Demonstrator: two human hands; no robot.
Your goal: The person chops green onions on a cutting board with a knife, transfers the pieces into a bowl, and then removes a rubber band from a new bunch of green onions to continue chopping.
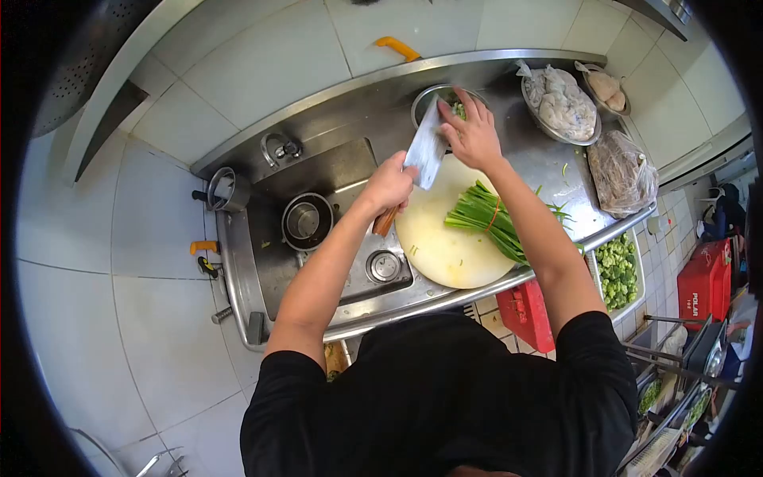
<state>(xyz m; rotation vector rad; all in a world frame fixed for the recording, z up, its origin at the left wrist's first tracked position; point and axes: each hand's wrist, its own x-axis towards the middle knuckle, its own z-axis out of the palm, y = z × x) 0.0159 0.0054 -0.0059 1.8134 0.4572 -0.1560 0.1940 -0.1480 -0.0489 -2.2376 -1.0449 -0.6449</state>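
Note:
My left hand (388, 187) is closed around the wooden handle of a cleaver (429, 153). Its broad blade is tilted up over the far edge of a round cutting board (457, 266). My right hand (474, 137) is at the blade's upper end with its fingers stretched out, above a metal bowl (419, 107) that holds chopped greens. Whether those fingers touch the blade is hard to make out. A bundle of green onions (489, 219), tied with a red band, lies on the board below my right forearm, which hides part of it.
Left of the board is a steel sink (274, 274) with a dark pot (290, 226) inside and a faucet (282, 149) behind. At the right stand a bowl of bagged food (566, 103) and a filled plastic bag (622, 173). A tray of cut green vegetables (618, 274) sits lower down.

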